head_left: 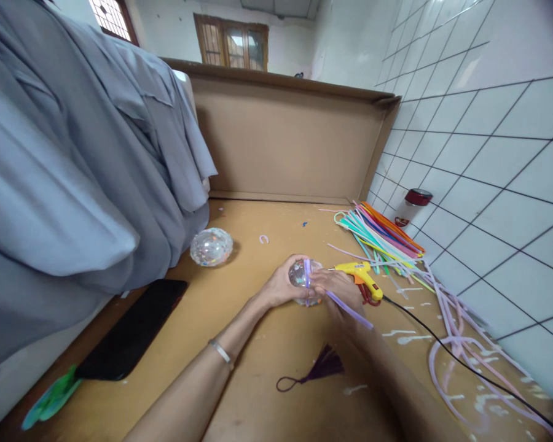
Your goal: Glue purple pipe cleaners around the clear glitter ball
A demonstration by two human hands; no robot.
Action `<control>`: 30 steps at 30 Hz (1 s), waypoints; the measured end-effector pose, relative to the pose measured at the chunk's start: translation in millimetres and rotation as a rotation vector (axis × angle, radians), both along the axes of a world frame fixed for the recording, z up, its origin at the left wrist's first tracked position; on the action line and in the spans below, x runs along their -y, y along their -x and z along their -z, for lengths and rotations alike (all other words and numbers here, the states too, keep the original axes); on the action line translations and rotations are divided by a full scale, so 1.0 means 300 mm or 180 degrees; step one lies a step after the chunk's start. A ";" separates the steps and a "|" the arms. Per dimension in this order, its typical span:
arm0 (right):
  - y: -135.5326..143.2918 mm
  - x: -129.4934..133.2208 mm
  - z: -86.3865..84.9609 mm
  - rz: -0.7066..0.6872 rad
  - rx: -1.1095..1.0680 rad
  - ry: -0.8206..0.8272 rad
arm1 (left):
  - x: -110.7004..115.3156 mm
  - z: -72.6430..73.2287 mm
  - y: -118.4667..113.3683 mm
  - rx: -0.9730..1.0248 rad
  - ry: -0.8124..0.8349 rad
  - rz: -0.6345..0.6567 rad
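Observation:
Near the middle of the table, my left hand (280, 286) is wrapped round the left side of a clear ball (297, 274) with coloured specks. A lilac strip (350, 310) runs upright across the front of the ball, and its loose end trails to the lower right. My right hand (336, 287) is closed at the ball's right side, its fingers pressed on the strip. Just beyond that hand lies a yellow glue gun (372, 283), its nozzle pointing left. A dark purple tassel (325, 363) with a loop rests nearer to me, below the ball.
A second clear ball (211, 247) and a black phone-like slab (133, 328) are on the left, beside grey cloth (83, 159). Coloured strips (380, 236), a red-lidded jar (412, 207) and a black cord (435, 337) lie right. Cardboard (281, 138) stands behind.

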State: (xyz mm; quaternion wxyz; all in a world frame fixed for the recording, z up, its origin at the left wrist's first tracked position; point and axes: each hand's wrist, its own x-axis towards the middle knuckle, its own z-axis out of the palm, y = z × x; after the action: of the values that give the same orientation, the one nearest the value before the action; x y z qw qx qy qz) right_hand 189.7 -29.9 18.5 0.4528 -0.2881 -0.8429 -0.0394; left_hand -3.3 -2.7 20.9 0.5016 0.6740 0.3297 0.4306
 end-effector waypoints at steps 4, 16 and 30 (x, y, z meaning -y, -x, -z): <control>0.016 0.001 0.012 0.0042 -0.0308 -0.0126 | -0.004 0.009 -0.002 -0.0082 -0.0161 -0.0117; 0.027 0.026 -0.010 0.0051 -0.0349 -0.0179 | 0.013 -0.002 -0.010 -0.0247 -0.0447 -0.0436; 0.021 0.041 -0.028 -0.0012 -0.0242 -0.0005 | 0.017 -0.010 -0.018 -0.0092 -0.0368 -0.0395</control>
State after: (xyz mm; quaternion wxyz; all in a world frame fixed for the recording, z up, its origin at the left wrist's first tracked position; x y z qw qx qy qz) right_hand 183.3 -42.1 26.8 0.4848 -0.2875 -0.8256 -0.0282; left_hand 2.0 -7.8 24.0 0.4294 0.6862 0.3526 0.4694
